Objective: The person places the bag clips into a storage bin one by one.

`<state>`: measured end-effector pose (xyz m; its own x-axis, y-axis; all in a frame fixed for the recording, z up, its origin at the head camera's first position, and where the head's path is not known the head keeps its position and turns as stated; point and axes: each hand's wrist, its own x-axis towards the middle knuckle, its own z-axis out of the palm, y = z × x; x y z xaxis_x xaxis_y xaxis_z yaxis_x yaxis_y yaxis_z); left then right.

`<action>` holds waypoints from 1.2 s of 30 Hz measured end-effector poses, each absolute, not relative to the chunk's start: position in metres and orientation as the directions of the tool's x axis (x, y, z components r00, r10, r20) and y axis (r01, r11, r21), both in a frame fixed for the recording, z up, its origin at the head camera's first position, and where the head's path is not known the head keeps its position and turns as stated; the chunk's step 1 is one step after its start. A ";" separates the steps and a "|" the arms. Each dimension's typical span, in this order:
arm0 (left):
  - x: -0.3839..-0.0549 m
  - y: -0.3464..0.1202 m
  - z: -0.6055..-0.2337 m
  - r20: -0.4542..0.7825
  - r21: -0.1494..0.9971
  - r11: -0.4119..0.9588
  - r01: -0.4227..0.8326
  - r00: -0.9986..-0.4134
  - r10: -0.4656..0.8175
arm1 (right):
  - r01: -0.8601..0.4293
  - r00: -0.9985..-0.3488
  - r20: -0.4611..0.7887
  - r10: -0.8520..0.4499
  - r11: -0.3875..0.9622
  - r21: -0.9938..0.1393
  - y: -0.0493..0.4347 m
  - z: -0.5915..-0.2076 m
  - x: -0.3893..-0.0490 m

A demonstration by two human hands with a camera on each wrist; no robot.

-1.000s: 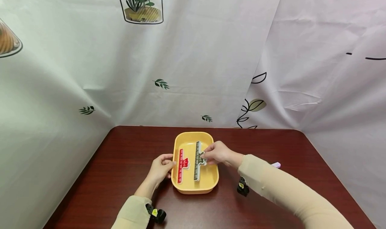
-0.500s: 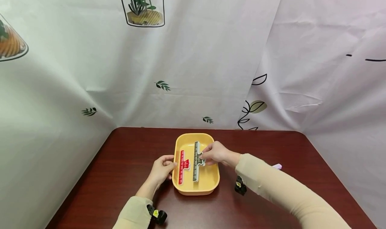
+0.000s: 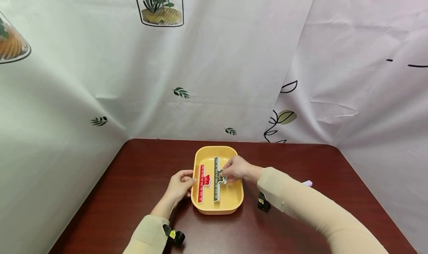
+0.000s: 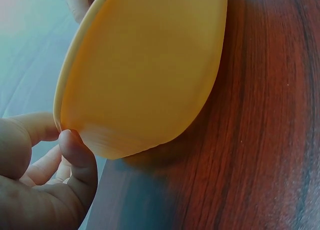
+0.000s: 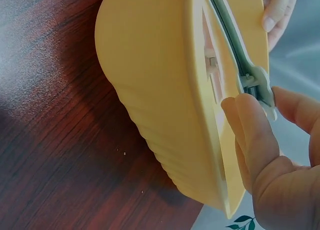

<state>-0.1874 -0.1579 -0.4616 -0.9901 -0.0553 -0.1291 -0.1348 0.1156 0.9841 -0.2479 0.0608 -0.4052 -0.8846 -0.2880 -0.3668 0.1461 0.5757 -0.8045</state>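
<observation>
On the table stands a yellow plastic tray point(image 3: 216, 211) with rounded corners. My left hand point(image 3: 178, 186) pinches its left rim between thumb and fingers, as the left wrist view shows at the tray's edge point(image 4: 59, 107). Inside the tray lies a red page clip point(image 3: 201, 185) with a piano-key pattern. To its right is a matching dark green page clip point(image 3: 216, 189), roughly parallel to it. My right hand point(image 3: 238, 168) reaches over the right rim and pinches the green clip's handle; in the right wrist view thumb and fingers meet the clip point(image 5: 242, 64) from opposite sides.
A dark red-brown wooden table point(image 3: 147, 164) lies beneath. A pale lilac object point(image 3: 307, 183) sits to the right, partly hidden by the right sleeve. White printed cloth point(image 3: 214, 68) hangs behind and along both sides.
My right hand has shifted slightly left with the green page clip, bringing it a little nearer the red one. My left hand stays at the tray's rim.
</observation>
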 end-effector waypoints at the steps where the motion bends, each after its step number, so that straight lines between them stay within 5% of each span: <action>1: -0.188 -0.158 -0.462 -0.122 0.985 0.114 -0.127 -0.991 -0.052 | 0.143 -0.885 -0.367 -0.286 0.583 -0.800 0.060 -0.405 -0.248; 19: -0.178 -0.151 -0.434 -0.169 0.976 0.127 -0.175 -0.984 -0.058 | 0.076 -0.882 -0.357 -0.308 0.655 -0.751 0.050 -0.402 -0.252; 36: -0.190 -0.156 -0.461 -0.159 0.976 0.134 -0.170 -0.983 -0.093 | 0.094 -0.882 -0.399 -0.251 0.737 -0.670 0.039 -0.397 -0.257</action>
